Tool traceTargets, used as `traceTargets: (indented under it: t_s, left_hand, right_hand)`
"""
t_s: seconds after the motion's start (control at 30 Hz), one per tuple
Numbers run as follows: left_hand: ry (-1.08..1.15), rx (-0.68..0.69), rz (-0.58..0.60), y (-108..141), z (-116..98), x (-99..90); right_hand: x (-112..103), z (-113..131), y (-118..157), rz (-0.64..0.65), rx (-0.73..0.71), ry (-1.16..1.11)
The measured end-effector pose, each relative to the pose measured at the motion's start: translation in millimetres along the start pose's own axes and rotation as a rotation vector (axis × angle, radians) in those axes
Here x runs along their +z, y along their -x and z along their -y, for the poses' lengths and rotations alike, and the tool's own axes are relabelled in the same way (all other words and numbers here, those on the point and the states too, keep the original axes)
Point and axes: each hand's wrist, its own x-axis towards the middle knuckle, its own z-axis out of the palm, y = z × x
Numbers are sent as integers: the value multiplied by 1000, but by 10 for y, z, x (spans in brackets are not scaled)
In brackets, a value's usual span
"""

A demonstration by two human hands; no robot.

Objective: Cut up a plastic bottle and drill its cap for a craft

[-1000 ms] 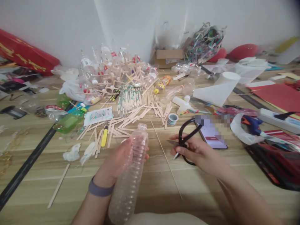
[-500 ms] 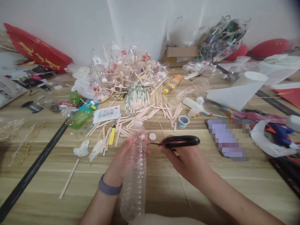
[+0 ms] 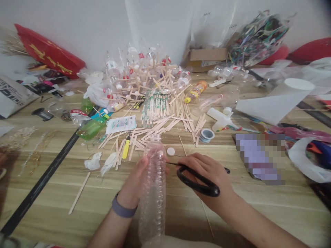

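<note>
Holds clear ribbed bottle (image 3: 153, 203) in left hand (image 3: 133, 177), part closed, palm and thumb against its left side below the neck, fingertips just showing past the right side. Points neck away from body, base toward it; runs long axis nearly straight out from the torso, tilt uncertain from this view.

Grips black-handled scissors (image 3: 213, 190) in right hand (image 3: 207, 172), closed about the handles. Aims blade (image 3: 172, 163) leftward, roughly square across the bottle's long axis, at upper body level and near left fingertips. Puts tip at or just beside the right wall; cannot confirm contact. Cannot tell how far apart the blades stand.

Note left hand nearer to bottle, wrapped partly around it; right hand well to its right.

Log nearby, on wooden counter (image 3: 116, 227): white cap (image 3: 170, 151) just right of bottle neck; thin stick (image 3: 207, 218) running partly beneath right hand; yellow-handled tool (image 3: 126, 148) to left of neck; spool (image 3: 207, 135) beyond right hand; phone (image 3: 254, 155) farther right.
</note>
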Motion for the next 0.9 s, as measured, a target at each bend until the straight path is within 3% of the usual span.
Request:
traceTargets:
  t_s: [0.33, 0.43, 0.57, 0.73, 0.9]
  left_hand:
    - [3, -26, 52, 22, -54, 46]
    - [9, -23, -7, 14, -93, 57]
    - [-103, 81, -121, -5, -73, 52]
    - [-215, 112, -124, -27, 21, 10]
    - [-190, 91, -155, -11, 94, 11]
  right_hand:
    - [-34, 23, -5, 21, -5, -42]
    - [-7, -11, -6, -5, 33, -58]
    - [50, -62, 22, 15, 104, -108]
    - [94, -113, 55, 51, 156, -102]
    - [37, -95, 7, 39, 142, -29]
